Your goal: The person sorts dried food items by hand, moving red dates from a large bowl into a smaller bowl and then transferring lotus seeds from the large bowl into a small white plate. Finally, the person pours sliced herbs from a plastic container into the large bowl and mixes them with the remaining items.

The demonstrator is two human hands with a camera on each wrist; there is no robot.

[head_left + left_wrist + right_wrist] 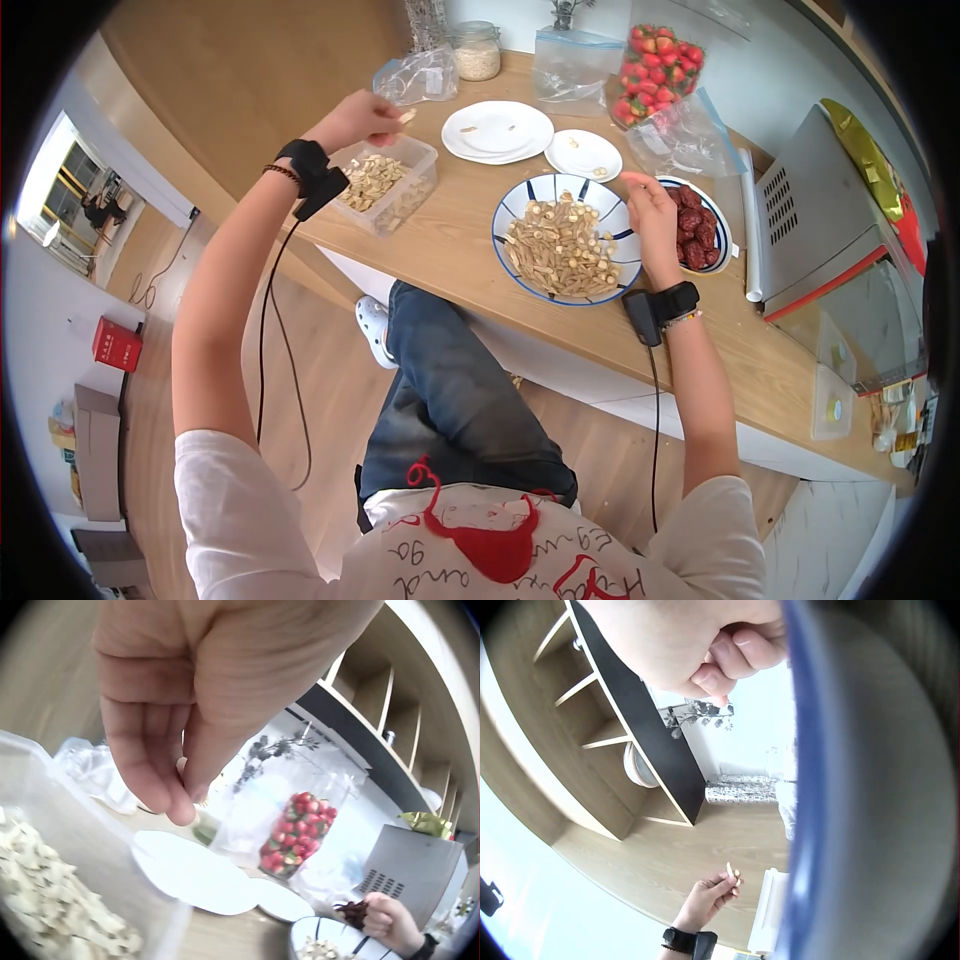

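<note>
Left hand pinches thin off-white dried slice near clear rectangular plastic tub; right hand, fingers curled, nothing visible inside, beside round white blue-striped ceramic-looking bowl. Risks: loose pinch drops slice; right wrist knocks bowl.

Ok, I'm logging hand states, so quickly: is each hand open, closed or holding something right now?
Left hand: closed, pinching a pale slice.
Right hand: closed; no held thing shows.
</note>
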